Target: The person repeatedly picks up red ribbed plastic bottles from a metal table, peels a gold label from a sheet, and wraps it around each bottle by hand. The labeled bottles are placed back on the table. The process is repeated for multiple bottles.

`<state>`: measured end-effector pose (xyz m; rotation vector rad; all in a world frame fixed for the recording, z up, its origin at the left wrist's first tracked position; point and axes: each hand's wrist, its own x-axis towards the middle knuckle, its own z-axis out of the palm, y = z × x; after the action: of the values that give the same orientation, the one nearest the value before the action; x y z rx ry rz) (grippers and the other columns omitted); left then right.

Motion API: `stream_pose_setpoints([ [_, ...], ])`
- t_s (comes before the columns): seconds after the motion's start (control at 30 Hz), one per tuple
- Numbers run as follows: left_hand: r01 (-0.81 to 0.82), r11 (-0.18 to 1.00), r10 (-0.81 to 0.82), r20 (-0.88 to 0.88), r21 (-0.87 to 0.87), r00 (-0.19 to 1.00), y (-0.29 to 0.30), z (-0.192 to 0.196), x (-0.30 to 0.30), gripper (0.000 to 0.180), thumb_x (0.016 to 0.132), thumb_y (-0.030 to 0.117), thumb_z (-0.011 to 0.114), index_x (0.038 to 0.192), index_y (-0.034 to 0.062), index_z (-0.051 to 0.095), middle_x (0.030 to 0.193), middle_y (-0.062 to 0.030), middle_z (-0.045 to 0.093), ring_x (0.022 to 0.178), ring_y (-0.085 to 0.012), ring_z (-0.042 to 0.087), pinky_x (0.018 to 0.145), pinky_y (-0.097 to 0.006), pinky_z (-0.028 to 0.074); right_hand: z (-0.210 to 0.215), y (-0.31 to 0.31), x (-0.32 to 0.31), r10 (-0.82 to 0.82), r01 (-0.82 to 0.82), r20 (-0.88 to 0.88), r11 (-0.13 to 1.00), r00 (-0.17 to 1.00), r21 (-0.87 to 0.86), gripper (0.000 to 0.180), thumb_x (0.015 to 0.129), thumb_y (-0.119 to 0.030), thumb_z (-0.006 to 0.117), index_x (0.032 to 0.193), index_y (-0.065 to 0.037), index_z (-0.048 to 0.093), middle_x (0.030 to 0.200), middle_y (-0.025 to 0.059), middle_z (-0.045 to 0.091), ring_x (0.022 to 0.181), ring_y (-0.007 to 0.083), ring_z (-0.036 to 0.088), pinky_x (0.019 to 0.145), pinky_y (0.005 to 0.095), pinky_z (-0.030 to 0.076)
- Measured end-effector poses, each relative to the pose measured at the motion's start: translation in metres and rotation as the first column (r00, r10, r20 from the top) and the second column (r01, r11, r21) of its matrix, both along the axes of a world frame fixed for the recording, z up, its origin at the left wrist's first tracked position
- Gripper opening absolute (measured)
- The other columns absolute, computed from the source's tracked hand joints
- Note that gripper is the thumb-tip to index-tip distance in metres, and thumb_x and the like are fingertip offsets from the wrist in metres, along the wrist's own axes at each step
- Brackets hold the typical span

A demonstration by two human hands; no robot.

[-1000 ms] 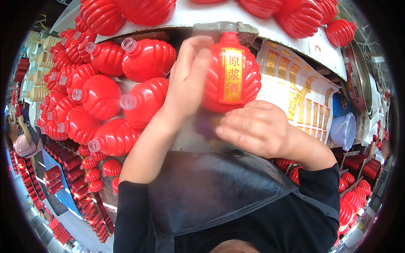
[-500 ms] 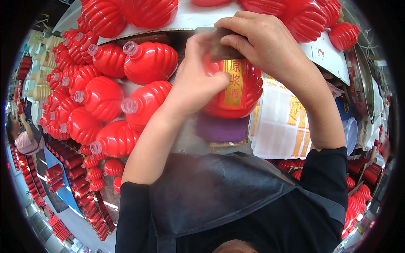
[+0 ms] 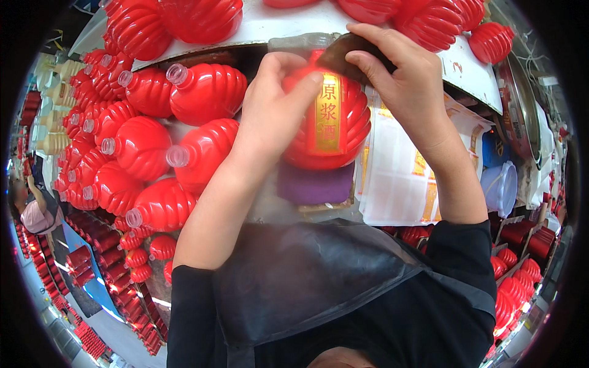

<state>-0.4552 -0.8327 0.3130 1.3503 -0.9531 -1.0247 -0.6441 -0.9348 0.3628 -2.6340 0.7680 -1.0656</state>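
**Two Hands at a Labelled Red Bottle**

A red bottle (image 3: 353,138) with ribbed sides lies at the centre of the work area, between the person's forearms, its neck pointing away from the body. A tall gold label (image 3: 327,119) with red characters runs down its upward face. A purple cloth (image 3: 316,185) shows just beside the bottle's near end; how far it reaches beneath cannot be told.

The left hand (image 3: 268,116) rests against the bottle's left shoulder — its thumb and fingers wide apart, the thumb tip beside the upper part of the label. The right hand (image 3: 408,76) pinches a dark, flat tool (image 3: 353,54) between thumb and fingers above the bottle's upper right side. The tool slants down to the left, with one end close to the neck; contact between the two cannot be judged.

To the right of the bottle, white sheets (image 3: 392,190) with gold-printed strips are spread beneath the right forearm, and a pale blue bucket (image 3: 498,189) stands beyond them. To the left, many uncapped red bottles (image 3: 144,147) lie close together. Further large red vessels (image 3: 199,18) rest on the white counter (image 3: 264,27) ahead.
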Motion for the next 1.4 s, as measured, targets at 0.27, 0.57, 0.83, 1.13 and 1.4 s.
stream_pose_setpoints([
  [0.27, -0.003, 1.000, 0.003, -0.164, 0.000, 0.987, 0.002, 0.004, 0.000, 0.028, 0.106, 0.015, 0.061, 0.128, -0.0015, 0.058, 0.118, -0.0091, 0.067, 0.109, -0.0123, 0.064, 0.097, -0.027, 0.052, -0.004, 0.065, -0.014, 0.381, -0.368, 0.021, 0.904, 0.924, -0.218, 0.027, 0.070, -0.002, 0.079, 0.096, -0.006, 0.076, 0.093, 0.0083, 0.077, 0.085, 0.0251, 0.077, 0.074, 0.0339, 0.062],
  [0.57, 0.005, 1.000, -0.004, -0.204, 0.006, 0.979, 0.002, 0.009, 0.001, 0.026, 0.109, 0.015, 0.055, 0.128, -0.0016, 0.060, 0.118, -0.0092, 0.068, 0.107, -0.0124, 0.065, 0.096, -0.027, 0.054, 0.002, 0.084, -0.001, 0.271, -0.275, -0.049, 0.928, 0.961, -0.252, 0.023, 0.074, -0.002, 0.077, 0.097, -0.006, 0.076, 0.098, 0.0095, 0.076, 0.088, 0.0247, 0.075, 0.075, 0.0342, 0.061],
  [0.83, 0.110, 0.991, -0.120, -0.154, -0.069, 0.981, 0.011, 0.007, 0.009, 0.051, 0.095, 0.015, 0.072, 0.141, 0.0013, 0.053, 0.135, -0.0105, 0.059, 0.128, -0.0174, 0.055, 0.111, -0.032, 0.045, -0.012, 0.082, -0.020, 0.065, -0.123, 0.181, 0.936, 0.981, 0.329, 0.029, 0.087, -0.001, 0.074, 0.116, -0.004, 0.071, 0.099, 0.0126, 0.075, 0.085, 0.0296, 0.074, 0.075, 0.0385, 0.059],
  [1.13, 0.180, 0.960, -0.145, 0.170, -0.213, 0.975, 0.029, 0.013, 0.002, 0.090, 0.073, 0.020, 0.089, 0.149, 0.0023, 0.044, 0.136, -0.0174, 0.058, 0.134, -0.0280, 0.055, 0.113, -0.040, 0.046, 0.022, 0.045, 0.002, 0.055, -0.055, 0.013, 0.998, 0.998, -0.002, 0.033, 0.090, 0.000, 0.074, 0.123, -0.003, 0.072, 0.108, 0.0146, 0.075, 0.094, 0.0256, 0.075, 0.082, 0.0306, 0.058],
  [1.4, 0.211, 0.961, -0.187, 0.142, -0.177, 0.972, 0.034, 0.019, -0.003, 0.094, 0.075, 0.012, 0.087, 0.156, 0.0032, 0.039, 0.144, -0.0156, 0.060, 0.134, -0.0228, 0.057, 0.114, -0.037, 0.046, 0.034, 0.059, -0.004, 0.160, -0.160, -0.020, 0.987, 0.987, 0.020, 0.035, 0.085, 0.003, 0.078, 0.119, -0.001, 0.073, 0.104, 0.0155, 0.076, 0.090, 0.0279, 0.076, 0.080, 0.0328, 0.060],
])
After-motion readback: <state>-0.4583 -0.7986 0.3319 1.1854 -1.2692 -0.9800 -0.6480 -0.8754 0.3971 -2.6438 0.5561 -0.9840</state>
